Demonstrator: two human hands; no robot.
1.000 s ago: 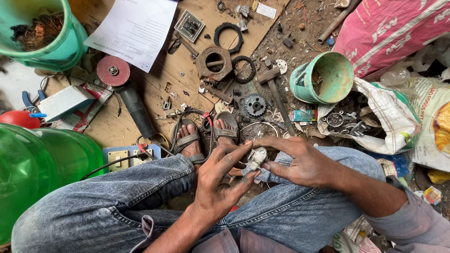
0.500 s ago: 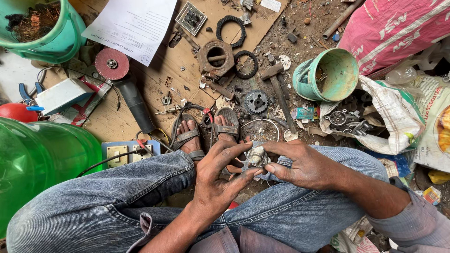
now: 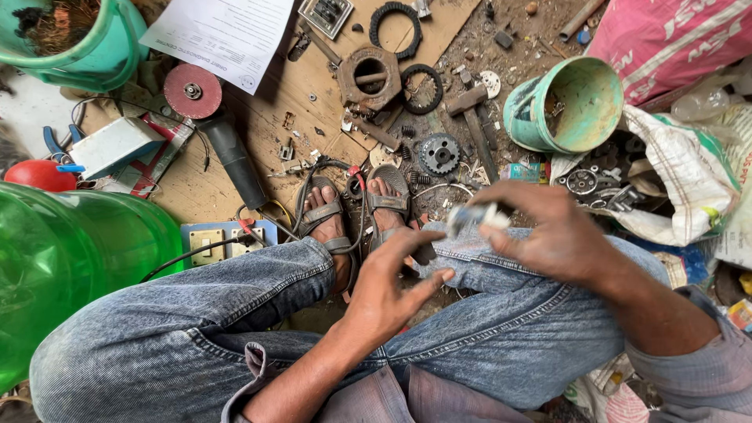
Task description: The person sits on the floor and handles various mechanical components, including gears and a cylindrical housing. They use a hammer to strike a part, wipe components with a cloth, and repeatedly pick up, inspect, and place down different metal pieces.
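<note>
Over the last second the 2 hands have come apart: earlier both were bunched together over a small whitish metal part (image 3: 478, 215) above the knees, and now the right hand (image 3: 552, 235) alone has it, pinched between thumb and fingertips and lifted a little up and to the right, blurred with motion so its exact shape cannot be made out. The left hand (image 3: 388, 286) has let go and hangs just below and beside it, fingers loosely spread and curled, holding nothing. That suggests the work on the part has passed from a 2-handed grip to the right hand turning or inspecting it. The person sits low in blue jeans (image 3: 204, 329) with sandalled feet (image 3: 356, 211) on the ground. The floor (image 3: 501, 74) is bare dirt partly covered by a sheet of brown cardboard (image 3: 258, 125), strewn with a toothed gear (image 3: 439, 153), 2 dark rings (image 3: 395, 19), a rusty square housing (image 3: 370, 77), a hammer (image 3: 474, 117), an angle grinder with a red disc (image 3: 196, 94) and a switch box (image 3: 207, 239). A tipped green bucket (image 3: 576, 102) lies to the right, a big green translucent bottle (image 3: 63, 258) to the left, and a printed paper sheet (image 3: 227, 31) at the top.
</note>
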